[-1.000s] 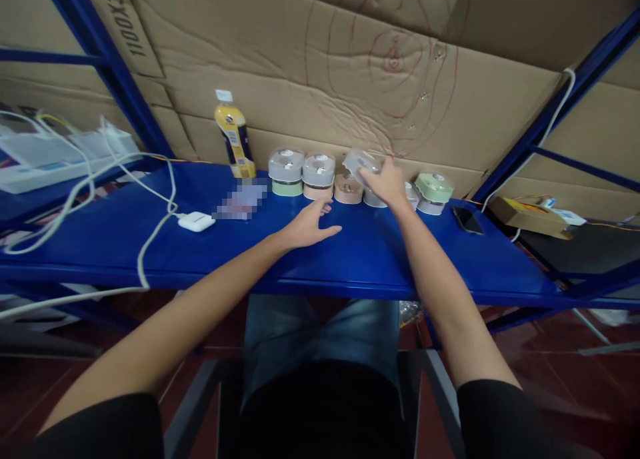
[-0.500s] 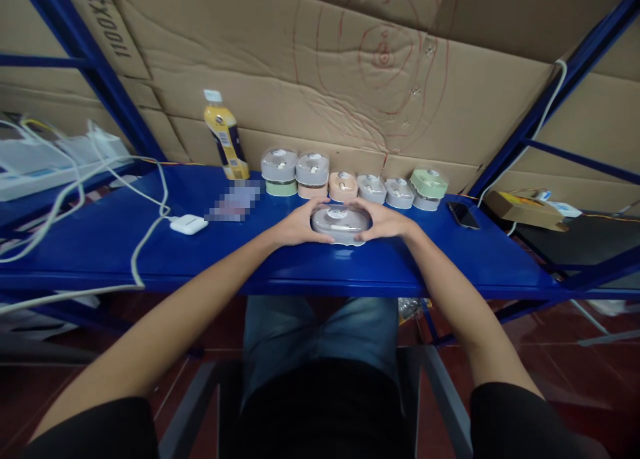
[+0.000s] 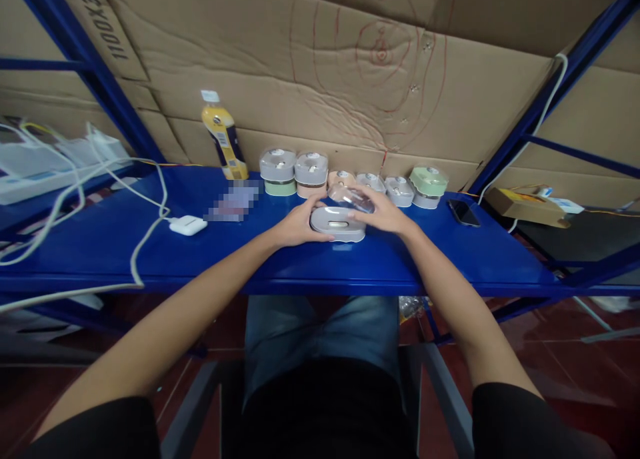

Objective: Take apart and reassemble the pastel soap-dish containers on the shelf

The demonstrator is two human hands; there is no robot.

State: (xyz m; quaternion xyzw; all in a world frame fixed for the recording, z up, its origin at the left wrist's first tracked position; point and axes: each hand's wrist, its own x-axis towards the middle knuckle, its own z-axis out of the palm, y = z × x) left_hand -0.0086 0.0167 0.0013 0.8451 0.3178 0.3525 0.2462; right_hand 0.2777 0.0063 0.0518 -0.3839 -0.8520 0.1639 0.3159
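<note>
A grey oval box [image 3: 339,224] with a small pale slot in its top rests on the blue table in front of me. My left hand [image 3: 301,223] grips its left end, thumb along the near side and fingers behind. A clear plastic lid [image 3: 359,199] is tilted above the box's right rear. My right hand [image 3: 384,212] holds that lid by its right side, its thumb over the box's right end. Just behind stands a row of similar lidded boxes in grey, peach and green, some stacked in twos, such as the green-topped one [image 3: 429,179].
A yellow drink bottle [image 3: 225,139] stands at the back left, near a blurred flat item [image 3: 233,201]. A white earbud case [image 3: 189,225] and white cables [image 3: 135,246] lie left. To the right are a phone [image 3: 463,212] and an opened cardboard box [image 3: 525,208].
The clear lid has come off the grey box. My right hand has raised it up and back, tilting it, while my left hand stays on the box.
</note>
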